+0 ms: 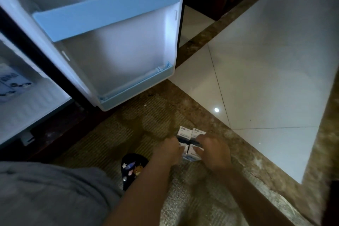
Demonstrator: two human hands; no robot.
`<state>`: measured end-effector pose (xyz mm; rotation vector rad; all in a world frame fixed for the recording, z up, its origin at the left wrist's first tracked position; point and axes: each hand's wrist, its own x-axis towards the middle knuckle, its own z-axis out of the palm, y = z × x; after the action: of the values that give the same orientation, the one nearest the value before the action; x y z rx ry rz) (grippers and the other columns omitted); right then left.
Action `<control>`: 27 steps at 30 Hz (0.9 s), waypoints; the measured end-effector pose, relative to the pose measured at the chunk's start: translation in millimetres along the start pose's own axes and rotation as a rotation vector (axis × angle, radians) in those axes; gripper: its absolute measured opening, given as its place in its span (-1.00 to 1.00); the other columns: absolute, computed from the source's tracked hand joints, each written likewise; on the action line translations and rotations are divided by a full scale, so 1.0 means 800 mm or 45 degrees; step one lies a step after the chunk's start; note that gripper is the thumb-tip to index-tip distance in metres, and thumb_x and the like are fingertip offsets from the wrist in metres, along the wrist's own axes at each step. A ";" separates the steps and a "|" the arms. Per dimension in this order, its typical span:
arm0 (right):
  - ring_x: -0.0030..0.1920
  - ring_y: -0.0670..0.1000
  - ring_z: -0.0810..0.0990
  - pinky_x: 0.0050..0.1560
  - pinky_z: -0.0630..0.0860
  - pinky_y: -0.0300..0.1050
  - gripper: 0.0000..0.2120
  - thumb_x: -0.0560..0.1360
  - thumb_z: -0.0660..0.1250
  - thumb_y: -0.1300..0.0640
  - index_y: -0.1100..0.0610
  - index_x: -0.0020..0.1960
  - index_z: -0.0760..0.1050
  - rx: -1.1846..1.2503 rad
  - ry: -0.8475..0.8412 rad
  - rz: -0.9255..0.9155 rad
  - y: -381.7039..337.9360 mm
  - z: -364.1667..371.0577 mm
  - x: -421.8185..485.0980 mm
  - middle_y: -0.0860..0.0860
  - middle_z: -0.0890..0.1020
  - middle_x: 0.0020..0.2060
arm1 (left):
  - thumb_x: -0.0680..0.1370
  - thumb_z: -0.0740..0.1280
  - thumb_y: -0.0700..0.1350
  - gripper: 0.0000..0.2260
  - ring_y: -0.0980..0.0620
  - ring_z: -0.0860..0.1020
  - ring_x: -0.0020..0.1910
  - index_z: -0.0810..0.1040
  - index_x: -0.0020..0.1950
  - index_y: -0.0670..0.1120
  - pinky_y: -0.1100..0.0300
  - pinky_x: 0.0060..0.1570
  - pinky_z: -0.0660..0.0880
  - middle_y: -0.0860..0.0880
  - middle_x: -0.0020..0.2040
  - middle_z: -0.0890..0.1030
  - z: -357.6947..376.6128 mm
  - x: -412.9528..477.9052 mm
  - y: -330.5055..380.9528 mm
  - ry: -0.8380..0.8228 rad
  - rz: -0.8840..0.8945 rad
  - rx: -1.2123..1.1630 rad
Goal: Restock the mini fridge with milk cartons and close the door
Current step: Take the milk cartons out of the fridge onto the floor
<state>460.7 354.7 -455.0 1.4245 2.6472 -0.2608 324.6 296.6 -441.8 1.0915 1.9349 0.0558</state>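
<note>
Left hand (167,150) and right hand (213,149) are both down on the milk cartons (190,134), fingers curled round the block's left and right sides as it sits on the brown woven mat (128,130) in the near middle. Past the mat a mottled stone strip (244,152) borders glossy white tiles (266,79) on the right, and the fridge door (119,51) hangs wide open at far left. It's dim and blurred: the hands cover the nearer cartons, and a printed thing (11,82) inside the fridge is cut off, unreadable.
</note>
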 end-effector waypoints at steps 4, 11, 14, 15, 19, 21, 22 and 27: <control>-0.11 -0.01 0.60 -0.15 0.53 -0.15 -0.76 0.54 0.26 -0.04 0.07 0.09 0.54 0.075 -0.029 -0.029 -0.015 -0.054 0.000 0.00 0.63 -0.10 | 0.61 0.16 0.01 -0.67 -0.08 0.51 0.16 0.43 0.29 -0.14 0.12 0.05 0.43 -0.13 0.23 0.52 -0.038 -0.032 0.010 -0.047 0.106 0.111; 0.04 -0.01 0.58 -0.07 0.46 -0.14 -0.71 0.53 0.25 -0.09 -0.01 0.20 0.45 -0.014 0.083 -0.340 -0.058 -0.147 0.001 -0.05 0.61 0.04 | 0.62 0.13 0.04 -0.63 -0.07 0.47 0.17 0.36 0.34 -0.12 0.05 0.13 0.42 -0.13 0.26 0.48 -0.134 -0.116 0.019 0.040 0.208 0.406; 0.07 -0.01 0.57 -0.01 0.47 -0.13 -0.71 0.54 0.23 -0.09 -0.02 0.22 0.44 -0.016 0.077 -0.451 -0.090 -0.189 0.000 -0.06 0.59 0.09 | 0.62 0.13 0.06 -0.63 -0.02 0.45 0.10 0.35 0.34 -0.12 0.09 0.08 0.38 -0.12 0.25 0.48 -0.176 -0.156 0.003 0.133 0.250 0.470; 0.07 -0.02 0.56 0.00 0.47 -0.12 -0.71 0.55 0.22 -0.09 -0.02 0.23 0.43 -0.009 0.067 -0.482 -0.102 -0.203 0.000 -0.06 0.58 0.09 | 0.61 0.13 0.07 -0.62 -0.05 0.46 0.15 0.34 0.35 -0.11 0.08 0.11 0.38 -0.12 0.27 0.47 -0.190 -0.168 -0.005 0.163 0.250 0.498; 0.11 0.00 0.56 0.07 0.52 -0.03 -0.68 0.52 0.27 -0.08 -0.02 0.23 0.44 0.025 0.101 -0.577 -0.157 -0.254 0.001 -0.05 0.58 0.09 | 0.61 0.14 0.07 -0.60 -0.11 0.45 0.24 0.34 0.37 -0.11 0.07 0.16 0.38 -0.13 0.30 0.45 -0.242 -0.219 -0.035 0.293 0.201 0.618; 0.09 0.04 0.56 0.05 0.53 0.02 -0.70 0.51 0.27 -0.11 -0.03 0.19 0.45 -0.037 0.119 -0.640 -0.188 -0.276 0.002 -0.04 0.59 0.07 | 0.61 0.14 0.05 -0.61 -0.11 0.44 0.25 0.35 0.37 -0.12 0.09 0.14 0.37 -0.12 0.30 0.46 -0.266 -0.246 -0.049 0.347 0.180 0.641; 0.09 0.04 0.56 0.05 0.52 0.02 -0.70 0.51 0.26 -0.12 -0.05 0.20 0.44 -0.073 0.139 -0.675 -0.204 -0.287 0.003 -0.04 0.58 0.08 | 0.61 0.14 0.06 -0.60 -0.10 0.44 0.26 0.34 0.38 -0.12 0.09 0.16 0.36 -0.11 0.31 0.45 -0.277 -0.258 -0.057 0.370 0.167 0.644; 0.15 0.06 0.51 -0.03 0.41 -0.06 -0.65 0.53 0.23 -0.13 -0.07 0.27 0.41 -0.152 0.198 -0.854 -0.288 -0.341 0.002 -0.06 0.56 0.14 | 0.61 0.11 0.11 -0.59 -0.06 0.43 0.26 0.32 0.39 -0.07 0.05 0.22 0.39 -0.05 0.33 0.44 -0.326 -0.311 -0.108 0.488 0.071 0.593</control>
<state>259.7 288.7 -167.0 0.4995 3.1197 -0.0458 135.2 160.7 -153.5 1.5280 2.3288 -0.1764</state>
